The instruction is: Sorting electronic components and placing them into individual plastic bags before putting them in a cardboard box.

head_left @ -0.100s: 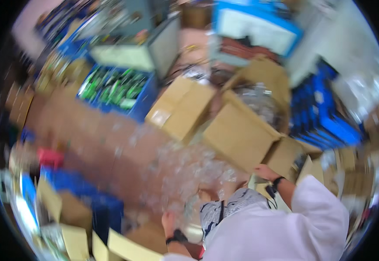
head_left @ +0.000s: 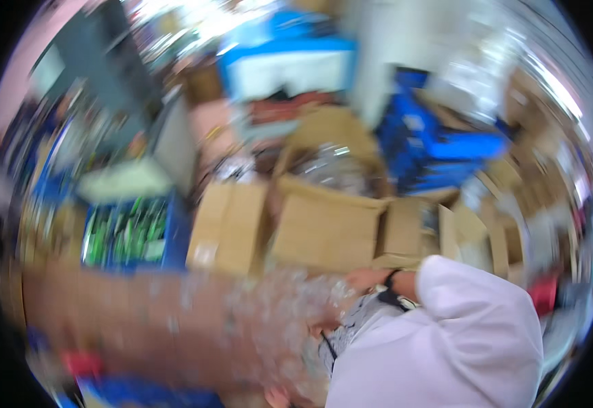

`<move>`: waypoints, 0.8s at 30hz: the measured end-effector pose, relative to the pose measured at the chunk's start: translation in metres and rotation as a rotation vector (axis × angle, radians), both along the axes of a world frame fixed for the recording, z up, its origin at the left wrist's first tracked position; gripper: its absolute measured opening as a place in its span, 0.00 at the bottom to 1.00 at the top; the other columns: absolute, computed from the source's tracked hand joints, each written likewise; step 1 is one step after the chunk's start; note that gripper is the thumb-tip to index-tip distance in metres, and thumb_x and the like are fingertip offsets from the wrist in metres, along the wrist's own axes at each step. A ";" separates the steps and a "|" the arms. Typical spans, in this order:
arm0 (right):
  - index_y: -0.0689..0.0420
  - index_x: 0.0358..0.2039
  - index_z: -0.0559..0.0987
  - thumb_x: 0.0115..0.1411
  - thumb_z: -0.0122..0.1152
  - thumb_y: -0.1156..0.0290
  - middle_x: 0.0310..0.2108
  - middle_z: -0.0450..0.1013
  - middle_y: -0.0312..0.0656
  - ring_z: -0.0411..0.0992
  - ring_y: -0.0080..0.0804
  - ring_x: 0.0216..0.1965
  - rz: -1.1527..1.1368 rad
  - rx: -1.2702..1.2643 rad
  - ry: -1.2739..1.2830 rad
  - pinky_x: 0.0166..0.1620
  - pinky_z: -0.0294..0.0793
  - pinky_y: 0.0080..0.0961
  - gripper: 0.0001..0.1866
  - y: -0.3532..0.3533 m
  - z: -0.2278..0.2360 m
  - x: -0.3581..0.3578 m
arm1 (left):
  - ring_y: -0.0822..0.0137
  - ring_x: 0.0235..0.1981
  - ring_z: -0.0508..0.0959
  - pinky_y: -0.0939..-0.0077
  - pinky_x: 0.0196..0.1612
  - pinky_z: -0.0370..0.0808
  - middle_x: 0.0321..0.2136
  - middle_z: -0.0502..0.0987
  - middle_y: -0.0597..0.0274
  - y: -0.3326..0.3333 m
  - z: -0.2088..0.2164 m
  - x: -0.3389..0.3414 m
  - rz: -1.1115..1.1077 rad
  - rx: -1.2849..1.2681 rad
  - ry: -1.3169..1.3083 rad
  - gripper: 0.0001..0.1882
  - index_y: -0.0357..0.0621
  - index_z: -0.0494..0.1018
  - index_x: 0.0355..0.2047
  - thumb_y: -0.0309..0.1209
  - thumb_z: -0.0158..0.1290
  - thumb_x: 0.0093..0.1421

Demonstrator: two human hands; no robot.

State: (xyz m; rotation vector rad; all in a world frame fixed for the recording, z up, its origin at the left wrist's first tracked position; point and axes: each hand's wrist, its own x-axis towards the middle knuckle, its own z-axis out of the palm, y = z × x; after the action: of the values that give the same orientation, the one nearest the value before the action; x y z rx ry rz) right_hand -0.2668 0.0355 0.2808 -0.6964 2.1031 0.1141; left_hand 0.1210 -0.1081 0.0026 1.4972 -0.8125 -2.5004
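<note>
View: head camera, 1 frame, heavily motion-blurred.
Right hand [head_left: 364, 279]: extends from a white sleeve [head_left: 473, 326] with a dark wrist strap [head_left: 390, 280]; it lies at the near edge of the open cardboard box [head_left: 327, 228]. Finger position: cannot tell, blur hides it.
Left hand [head_left: 279, 396]: only a small part shows at the lower edge of the frame, beside the clear pile. Whether it is closed or spread cannot be told.
Hands, relation: apart, with a patterned cloth [head_left: 347, 326] between them.
Clear pile [head_left: 283, 313]: a heap of transparent, glinting pieces on the brown bench [head_left: 119, 313], just left of the right hand; single pieces cannot be made out.
Open cardboard box: flaps spread outward, behind the pile; shiny clear material [head_left: 330, 166] fills a second box beyond it.
Blue crate [head_left: 129, 234]: left of the boxes, holding green items.
Flat carton [head_left: 228, 224]: between the crate and the open box.
Blue bins [head_left: 439, 146]: stacked at upper right, well apart from the hands.
</note>
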 end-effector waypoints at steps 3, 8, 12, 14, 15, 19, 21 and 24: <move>0.59 0.47 0.75 0.57 0.51 0.65 0.45 0.74 0.51 0.72 0.43 0.46 0.275 -0.441 -0.315 0.49 0.70 0.39 0.19 -0.086 -0.096 0.146 | 0.69 0.30 0.76 0.76 0.31 0.74 0.30 0.78 0.56 -0.092 0.021 0.065 -0.176 -0.134 -0.060 0.12 0.36 0.74 0.40 0.29 0.48 0.58; 0.55 0.44 0.77 0.58 0.51 0.61 0.37 0.77 0.45 0.74 0.36 0.38 -0.096 -0.875 -0.114 0.40 0.72 0.34 0.17 -0.094 -0.096 0.185 | 0.69 0.30 0.76 0.76 0.31 0.74 0.30 0.78 0.56 -0.185 0.055 0.024 -0.521 -0.351 -0.030 0.12 0.36 0.74 0.40 0.30 0.48 0.59; 0.58 0.35 0.79 0.57 0.52 0.58 0.29 0.77 0.48 0.76 0.40 0.32 -0.560 -0.759 0.235 0.36 0.73 0.38 0.17 0.026 -0.099 0.185 | 0.69 0.30 0.76 0.75 0.31 0.74 0.30 0.78 0.56 -0.212 0.071 0.006 -0.725 -0.466 0.002 0.12 0.36 0.74 0.40 0.31 0.48 0.59; 0.60 0.26 0.77 0.54 0.51 0.62 0.28 0.75 0.53 0.73 0.54 0.32 -0.508 -0.485 0.553 0.34 0.70 0.47 0.14 0.113 -0.104 0.202 | 0.69 0.30 0.76 0.75 0.31 0.74 0.29 0.78 0.56 -0.209 0.084 -0.006 -0.816 -0.503 0.022 0.12 0.36 0.73 0.40 0.31 0.48 0.59; 0.61 0.22 0.77 0.52 0.51 0.61 0.25 0.74 0.54 0.71 0.57 0.29 -0.539 -0.398 0.670 0.33 0.71 0.48 0.16 0.163 -0.125 0.219 | 0.69 0.30 0.76 0.75 0.31 0.74 0.29 0.78 0.56 -0.207 0.091 -0.009 -0.863 -0.513 0.042 0.12 0.36 0.73 0.40 0.31 0.48 0.59; 0.61 0.28 0.81 0.52 0.52 0.61 0.31 0.76 0.54 0.74 0.51 0.34 -0.820 0.159 0.253 0.37 0.73 0.42 0.16 0.256 -0.128 0.273 | 0.69 0.30 0.76 0.75 0.31 0.74 0.29 0.78 0.57 -0.195 0.111 -0.026 -0.985 -0.580 0.080 0.12 0.36 0.73 0.39 0.32 0.48 0.60; 0.61 0.31 0.80 0.53 0.52 0.60 0.32 0.76 0.54 0.74 0.50 0.35 -0.729 0.132 0.185 0.38 0.73 0.41 0.17 0.267 -0.148 0.285 | 0.69 0.30 0.76 0.75 0.31 0.74 0.29 0.78 0.57 -0.183 0.122 -0.032 -1.031 -0.609 0.100 0.12 0.36 0.73 0.39 0.32 0.48 0.60; 0.61 0.34 0.80 0.54 0.52 0.59 0.34 0.76 0.53 0.74 0.49 0.37 -0.469 -0.225 0.180 0.40 0.73 0.40 0.18 0.239 -0.186 0.261 | 0.68 0.30 0.77 0.74 0.31 0.74 0.29 0.78 0.57 -0.169 0.137 -0.035 -1.066 -0.650 0.073 0.13 0.36 0.73 0.39 0.32 0.48 0.60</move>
State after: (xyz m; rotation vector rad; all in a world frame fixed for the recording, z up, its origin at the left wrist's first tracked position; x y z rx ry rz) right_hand -0.0057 0.2749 0.0949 -0.3115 2.4208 -0.3351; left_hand 0.0860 -0.2773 0.1399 0.8029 -2.5893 -2.2995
